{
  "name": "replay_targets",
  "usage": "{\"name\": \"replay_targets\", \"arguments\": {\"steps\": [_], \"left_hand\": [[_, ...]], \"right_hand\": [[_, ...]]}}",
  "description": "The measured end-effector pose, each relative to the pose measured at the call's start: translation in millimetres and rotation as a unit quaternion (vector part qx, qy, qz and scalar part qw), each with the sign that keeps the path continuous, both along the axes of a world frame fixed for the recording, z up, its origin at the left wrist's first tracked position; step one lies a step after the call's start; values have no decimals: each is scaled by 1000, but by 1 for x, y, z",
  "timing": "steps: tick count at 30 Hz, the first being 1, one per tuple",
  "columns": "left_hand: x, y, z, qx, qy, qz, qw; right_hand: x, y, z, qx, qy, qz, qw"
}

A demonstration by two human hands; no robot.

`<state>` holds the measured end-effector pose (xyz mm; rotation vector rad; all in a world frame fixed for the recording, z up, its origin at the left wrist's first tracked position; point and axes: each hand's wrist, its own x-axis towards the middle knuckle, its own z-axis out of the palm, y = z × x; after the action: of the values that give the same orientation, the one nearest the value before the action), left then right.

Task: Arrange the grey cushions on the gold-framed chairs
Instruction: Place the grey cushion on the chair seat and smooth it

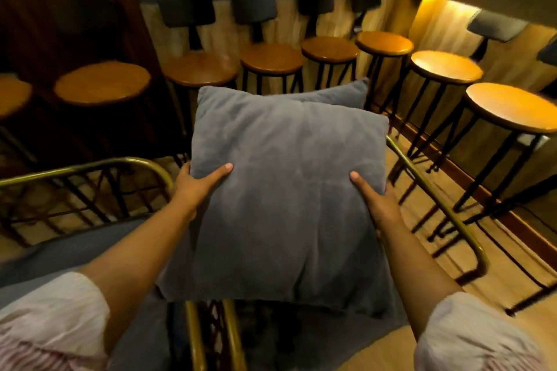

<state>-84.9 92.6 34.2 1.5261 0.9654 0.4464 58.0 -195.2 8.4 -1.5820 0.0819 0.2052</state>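
Note:
A large square grey cushion (286,190) fills the middle of the view, held up between both hands. My left hand (199,181) grips its left edge with the thumb on top, and my right hand (373,202) grips its right edge the same way. A second grey cushion (337,95) shows behind it, mostly hidden. Below and around the cushion runs the gold frame of a chair (437,199). A second gold-framed chair (90,169) with a grey seat (75,250) stands at the left.
A row of round wooden bar stools (271,59) with black legs and dark backrests lines the far wall. More stools (512,107) stand along the lit right wall and others (102,83) at the left. Wooden floor shows at the right.

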Motion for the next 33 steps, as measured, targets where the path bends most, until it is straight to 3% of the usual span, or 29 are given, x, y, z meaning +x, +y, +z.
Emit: {"name": "replay_targets", "arguments": {"steps": [10, 16, 19, 23, 28, 33], "left_hand": [[-188, 165, 27, -9, -30, 178, 984], [-279, 277, 16, 62, 11, 196, 979], [-303, 337, 3, 81, 53, 144, 985], [-308, 394, -21, 23, 57, 114, 992], [-298, 438, -68, -60, 37, 134, 988], [-287, 459, -111, -90, -10, 163, 982]], "right_hand": [[-101, 236, 3, 14, 4, 155, 988], [-164, 372, -19, 33, -7, 205, 978], [-175, 425, -30, 26, -1, 232, 972], [-173, 476, -47, 3, 7, 266, 964], [-160, 509, -75, -37, 7, 330, 943], [-160, 528, -97, -49, -1, 317, 947]]}}
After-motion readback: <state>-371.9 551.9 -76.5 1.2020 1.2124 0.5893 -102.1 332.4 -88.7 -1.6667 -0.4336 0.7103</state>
